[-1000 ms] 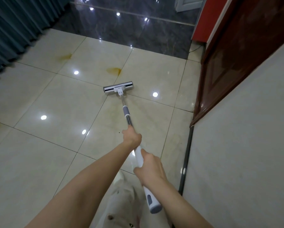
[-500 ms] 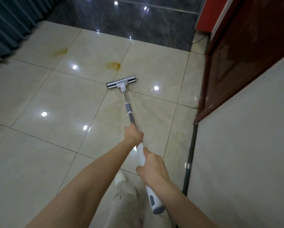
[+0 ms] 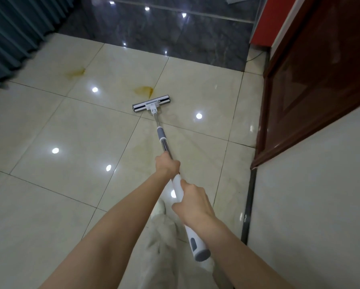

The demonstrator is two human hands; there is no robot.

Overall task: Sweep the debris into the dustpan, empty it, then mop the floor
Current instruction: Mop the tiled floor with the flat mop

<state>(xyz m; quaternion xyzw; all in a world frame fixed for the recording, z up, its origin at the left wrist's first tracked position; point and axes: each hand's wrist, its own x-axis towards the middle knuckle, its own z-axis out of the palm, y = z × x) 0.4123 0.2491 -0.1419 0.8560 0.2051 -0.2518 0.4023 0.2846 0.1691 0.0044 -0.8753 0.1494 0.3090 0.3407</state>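
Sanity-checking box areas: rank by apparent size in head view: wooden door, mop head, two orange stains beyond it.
1. wooden door
2. mop head
3. nearer orange stain and left orange stain: look alike, unranked.

- My left hand (image 3: 167,165) and right hand (image 3: 192,203) are bare, both forearms too.
- Pale whitish trousers (image 3: 160,247) show near, between them.
- A white shoe tip (image 3: 161,205) peeks out.

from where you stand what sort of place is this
Probably a room or hallway in a home: glossy cream floor tiles, a teal curtain on the left and a dark wooden door on the right.
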